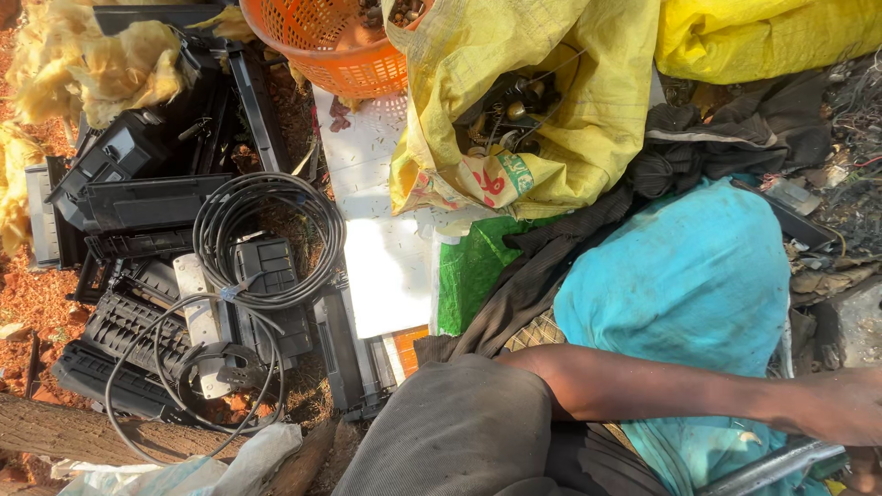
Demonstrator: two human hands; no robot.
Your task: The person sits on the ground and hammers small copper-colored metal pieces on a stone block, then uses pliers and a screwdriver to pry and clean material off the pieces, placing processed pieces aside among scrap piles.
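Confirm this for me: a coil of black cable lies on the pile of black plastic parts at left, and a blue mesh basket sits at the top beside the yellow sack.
One detail is off: the mesh basket is orange, not blue. The head view shows it at the top edge beside the yellow sack. The rest holds: the coil of black cable lies on the pile of black plastic parts at left.

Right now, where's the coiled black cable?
In the head view the coiled black cable lies left of centre on the pile of black plastic casings, just left of the white panel and below the orange basket.
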